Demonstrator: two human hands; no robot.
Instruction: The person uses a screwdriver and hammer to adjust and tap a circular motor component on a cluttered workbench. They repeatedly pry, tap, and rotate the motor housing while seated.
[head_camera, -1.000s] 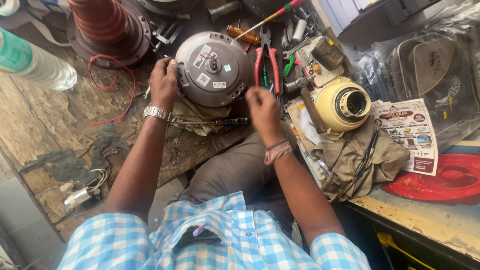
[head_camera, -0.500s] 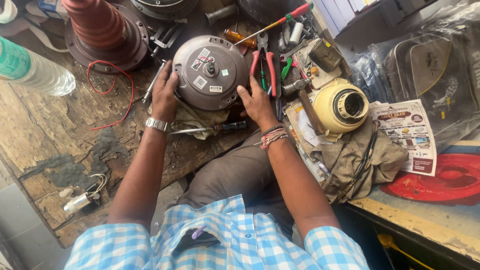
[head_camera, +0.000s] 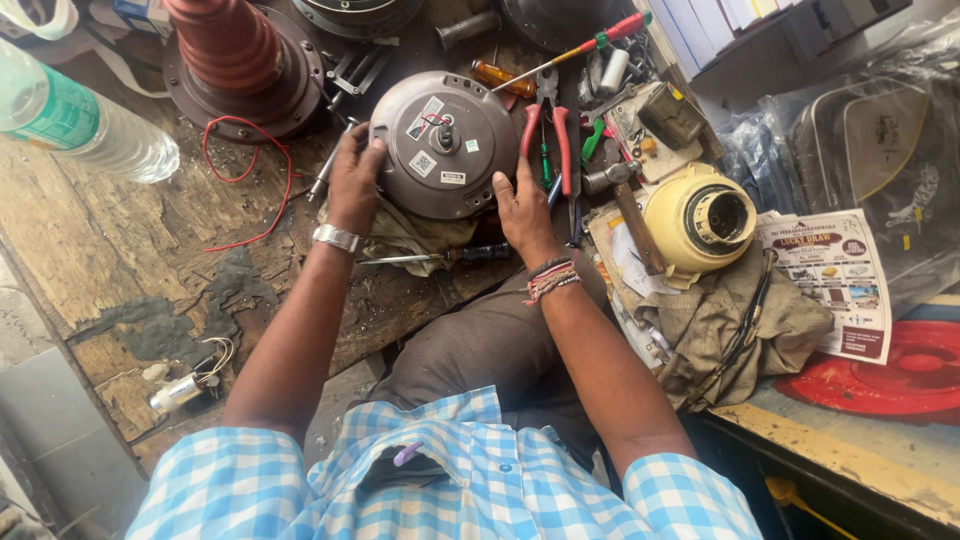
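While both of my hands rest on the round grey motor housing (head_camera: 444, 143), I read this as a holding or turning grip and not a lift. My left hand (head_camera: 355, 180) curls over its left rim, fingers spread along the edge; my right hand (head_camera: 522, 208) presses its near right side, thumb up against the shell. Neither hand is closed around a tool; both are clamped on the housing, well apart from each other, with the housing between them.

As for progress, my judgement is that the work is at an early or middle stage. The housing looks closed, its stickers and centre shaft face up, and I see no screws or cover lying removed from it, though small parts would be hard to tell in this clutter. It sits on a crumpled cloth (head_camera: 405, 232) on the worn wooden bench (head_camera: 120, 240), just far of my wrists.

Moving outward, a screwdriver (head_camera: 440, 256) lies on the bench's near edge, between my forearms. Red-handled pliers (head_camera: 548, 125) lie just right of the housing, beside my right hand. Further right stands a cream motor casing (head_camera: 697, 220) on a heap of fabric. To the far left are a red wire (head_camera: 245, 180), a dark red cone-shaped part (head_camera: 232, 45) and a plastic water bottle (head_camera: 80, 125).
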